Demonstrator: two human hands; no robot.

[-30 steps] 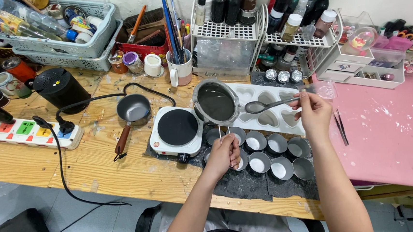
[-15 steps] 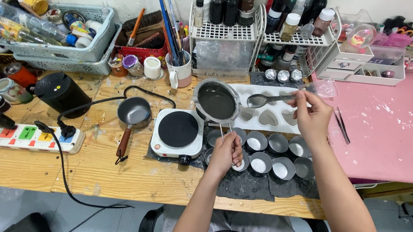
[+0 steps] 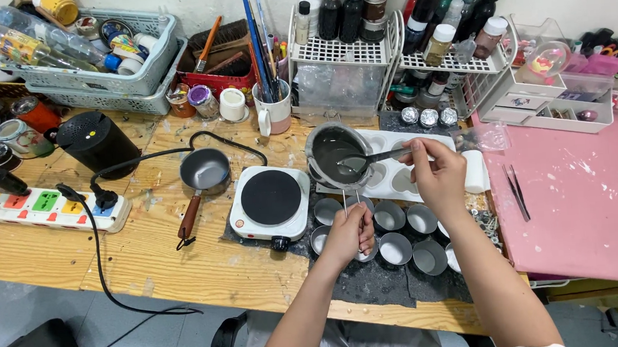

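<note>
My left hand [image 3: 349, 233] grips the thin wire handle of a round metal pot [image 3: 327, 172] filled with dark grey liquid and holds it above a white mould tray [image 3: 385, 140]. My right hand [image 3: 436, 175] pinches a metal spoon [image 3: 380, 156] whose bowl dips into the pot's liquid. Several small round metal cups [image 3: 406, 221] stand on a dark mat just below both hands.
A white single hot plate [image 3: 271, 198] sits left of the pot, with a small saucepan [image 3: 205, 170] beside it. A power strip [image 3: 43, 206] and cables lie at the left. Bottle racks [image 3: 344, 48] and a brush mug [image 3: 273, 109] line the back. Tweezers [image 3: 515, 192] rest on a pink mat [image 3: 587, 205].
The spoon was out over the white mould to the pot's right; my right hand has brought its bowl left into the pot. My left hand keeps its hold.
</note>
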